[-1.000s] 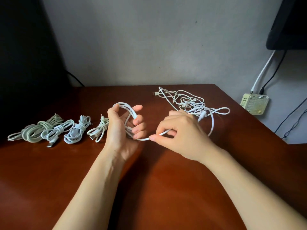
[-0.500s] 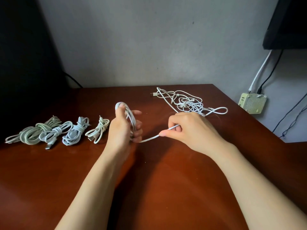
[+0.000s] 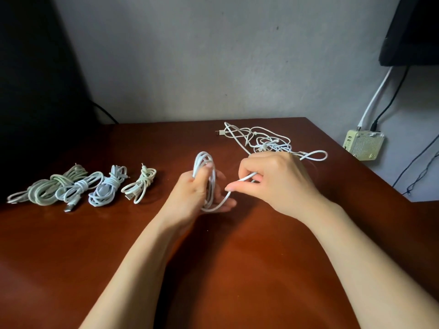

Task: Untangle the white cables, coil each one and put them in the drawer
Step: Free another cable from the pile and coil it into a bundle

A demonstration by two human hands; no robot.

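Four tied bundles lie in a row at the left of the wooden table (image 3: pixel 213 276), from a greenish bundle (image 3: pixel 45 192) at the far end to a small cream bundle (image 3: pixel 140 186) nearest the hands. Next comes the left hand (image 3: pixel 190 194), upright on its edge, gripping a half-made coil (image 3: pixel 204 179) of white cable: its thumb presses the tops of the loops and its fingers are curled loosely through them. Just to the right, the right hand (image 3: pixel 278 181) pinches the free run (image 3: pixel 245 178) of that same cable between thumb and forefinger, the other fingers folded in. That run sags from the pinch to the bottom of the coil. Behind the right hand, the remaining tangle (image 3: pixel 266 141) sprawls toward the table's far right corner, and a cream charger block (image 3: pixel 363 144) hangs on the wall beyond. No drawer is in view.

The main risk, as I judge it, is the far end snagging. If this cable is not fully free of the tangle, the next wrap would drag the whole knot along or tighten it. A slack thumb could also let the loops spring off and spill.
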